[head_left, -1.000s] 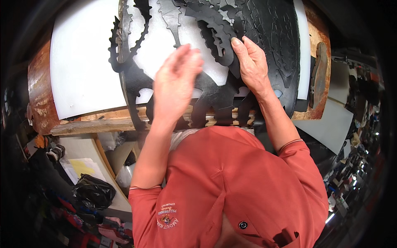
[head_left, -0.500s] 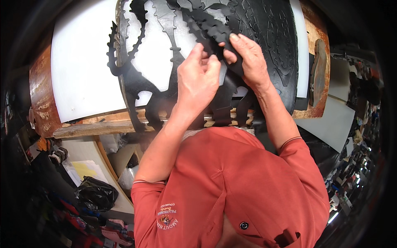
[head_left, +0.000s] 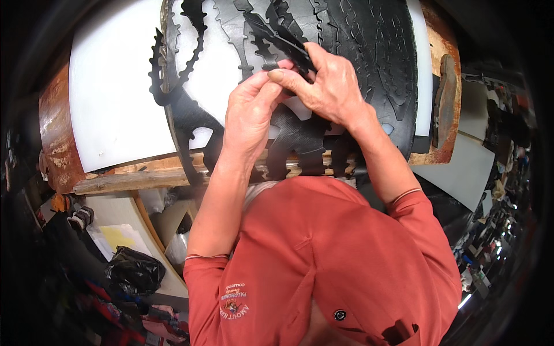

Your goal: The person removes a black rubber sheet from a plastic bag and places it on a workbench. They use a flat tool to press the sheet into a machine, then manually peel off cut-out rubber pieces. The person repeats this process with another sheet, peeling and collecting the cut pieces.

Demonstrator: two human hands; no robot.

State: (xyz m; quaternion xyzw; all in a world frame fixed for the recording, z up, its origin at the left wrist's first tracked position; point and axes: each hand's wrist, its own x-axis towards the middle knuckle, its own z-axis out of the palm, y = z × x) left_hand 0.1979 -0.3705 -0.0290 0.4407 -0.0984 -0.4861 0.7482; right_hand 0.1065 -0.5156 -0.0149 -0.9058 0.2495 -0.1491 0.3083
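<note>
My right hand [head_left: 334, 86] is closed round a small bundle of black, leather-like pieces with notched edges [head_left: 283, 41], which slants up and to the left from its fingers. Its thumb reaches across to my left hand [head_left: 249, 115]. The left fingers are pinched together just under the bundle's lower end; what lies between them is hidden by the right thumb. Beneath both hands spreads a large black sheet [head_left: 297, 138] with several long cut-out gaps and toothed edges. Its right part [head_left: 392, 69] is still whole-looking, with notched outlines in it.
Under the sheet lies a white board [head_left: 121, 86] on a worn wooden table [head_left: 60, 127]. A curved wooden piece [head_left: 444, 104] rests at the right edge. Below left are a black plastic bag [head_left: 135, 270] and papers [head_left: 121, 239]. Clutter covers the floor at right.
The hands have come together and shifted slightly left. The right hand has turned, its thumb now against the left fingers, and the black pieces in it have tilted and moved left.
</note>
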